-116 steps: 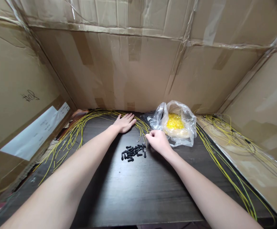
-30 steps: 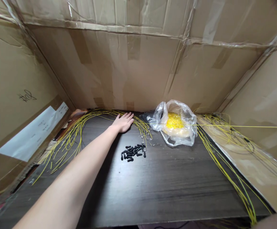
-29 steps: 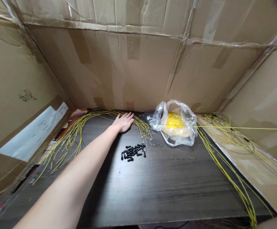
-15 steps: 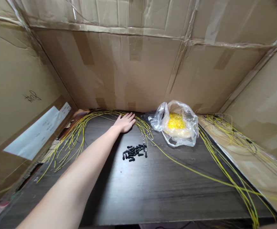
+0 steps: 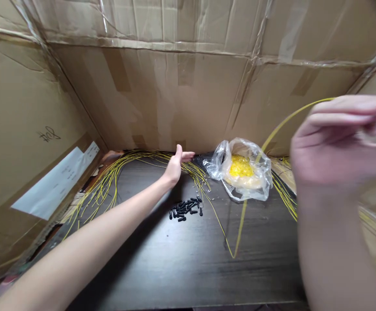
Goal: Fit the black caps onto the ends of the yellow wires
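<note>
My left hand (image 5: 174, 167) is at the far side of the dark table, its edge toward the bundle of thin yellow wires (image 5: 123, 160). Its thumb points up and its fingers are stretched out. Raised high on the right and blurred, my right hand (image 5: 337, 142) has its fingers curled round a yellow wire (image 5: 280, 124). That wire arches down past a plastic bag and bends sharply near the table before running back to the bundle's bent metal ends. A small heap of black sleeve-like pieces (image 5: 185, 208) lies just in front of the left hand.
The clear plastic bag (image 5: 263, 177) holds small yellow pieces (image 5: 240, 166). More yellow wires (image 5: 283, 196) lie at the right, partly behind my right arm. Cardboard walls (image 5: 194, 103) enclose the dark table (image 5: 188, 268). A white paper label (image 5: 53, 183) is on the left wall.
My right hand has come into view, lifting the wire that lay across the table. My left hand has turned from palm down onto its edge, thumb up, moving slightly right.
</note>
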Available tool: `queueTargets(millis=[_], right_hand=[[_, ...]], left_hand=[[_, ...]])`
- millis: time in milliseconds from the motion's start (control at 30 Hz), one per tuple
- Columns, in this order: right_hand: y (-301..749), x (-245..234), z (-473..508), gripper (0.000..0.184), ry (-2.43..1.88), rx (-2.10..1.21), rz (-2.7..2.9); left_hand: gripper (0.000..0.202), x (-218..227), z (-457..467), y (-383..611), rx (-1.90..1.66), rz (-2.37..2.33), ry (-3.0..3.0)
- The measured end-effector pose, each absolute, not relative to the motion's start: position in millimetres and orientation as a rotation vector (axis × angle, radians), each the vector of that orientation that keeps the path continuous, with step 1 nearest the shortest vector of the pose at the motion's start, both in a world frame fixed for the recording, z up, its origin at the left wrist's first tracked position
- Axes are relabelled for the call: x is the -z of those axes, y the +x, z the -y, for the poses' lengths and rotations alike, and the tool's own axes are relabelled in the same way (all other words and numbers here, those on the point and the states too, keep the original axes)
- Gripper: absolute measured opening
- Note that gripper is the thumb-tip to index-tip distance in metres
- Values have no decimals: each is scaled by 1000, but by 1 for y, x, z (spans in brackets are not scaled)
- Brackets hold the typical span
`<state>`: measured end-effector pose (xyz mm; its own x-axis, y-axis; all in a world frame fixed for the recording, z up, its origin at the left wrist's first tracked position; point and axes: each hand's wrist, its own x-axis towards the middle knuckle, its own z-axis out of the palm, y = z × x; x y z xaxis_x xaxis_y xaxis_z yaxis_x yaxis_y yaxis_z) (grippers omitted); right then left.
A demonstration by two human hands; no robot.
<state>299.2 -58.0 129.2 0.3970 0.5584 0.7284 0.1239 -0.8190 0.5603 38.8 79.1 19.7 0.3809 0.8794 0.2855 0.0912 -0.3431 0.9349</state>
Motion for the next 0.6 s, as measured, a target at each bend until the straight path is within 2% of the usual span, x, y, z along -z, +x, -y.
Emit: queueTargets(millis=[33, 100, 200, 300, 433, 600], right_hand=[[293, -126, 55, 22, 1631, -1574, -307], [280, -113, 41, 18, 639, -1499, 213], [269, -88, 13, 14, -36, -1144, 544], [272, -65, -10, 12, -287, -1053, 516], [287, -48, -22, 9, -368, -989, 382], [312, -49, -24, 8, -382, -875, 291]], left_hand=[[93, -28, -60, 43, -928, -660, 1510], [99, -43, -19, 48, -608, -344, 1209], [87, -54, 27, 41, -424, -211, 958], [67, -54, 42, 23, -495, -289, 872], [30, -48, 33, 3, -688, -464, 839], [27, -57, 29, -7, -717, -388, 764]])
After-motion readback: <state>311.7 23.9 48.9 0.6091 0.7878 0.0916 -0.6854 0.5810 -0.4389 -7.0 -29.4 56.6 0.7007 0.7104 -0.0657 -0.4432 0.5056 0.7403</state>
